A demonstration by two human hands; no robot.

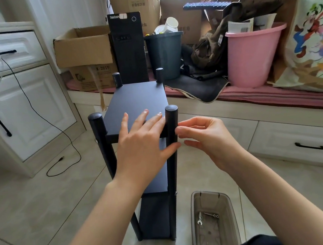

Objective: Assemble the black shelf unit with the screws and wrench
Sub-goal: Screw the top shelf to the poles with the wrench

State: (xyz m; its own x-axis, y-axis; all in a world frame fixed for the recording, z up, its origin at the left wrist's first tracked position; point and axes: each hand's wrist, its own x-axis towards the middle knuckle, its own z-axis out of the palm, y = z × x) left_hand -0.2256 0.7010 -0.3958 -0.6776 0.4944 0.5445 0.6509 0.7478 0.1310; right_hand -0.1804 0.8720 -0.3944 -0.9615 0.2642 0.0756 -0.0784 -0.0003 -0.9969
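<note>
The black shelf unit (135, 99) stands upright on the tiled floor, with three boards between round black posts. My left hand (142, 141) lies flat on the top board's near edge, thumb against the near right post (172, 125). My right hand (204, 136) is at that post's right side, thumb and forefinger pinched at the board joint; whatever they pinch is hidden. A screw head (96, 141) shows on the near left post. A small wrench (199, 219) and a screw (211, 215) lie in the clear plastic tray (231, 221) on the floor at my right.
A white cabinet (18, 99) stands at the left with a black cable (62, 164) trailing over the floor. Behind the shelf, a low bench holds cardboard boxes (83, 47), a black computer tower (127, 47), a dark bin (164, 55) and a pink bucket (252, 55).
</note>
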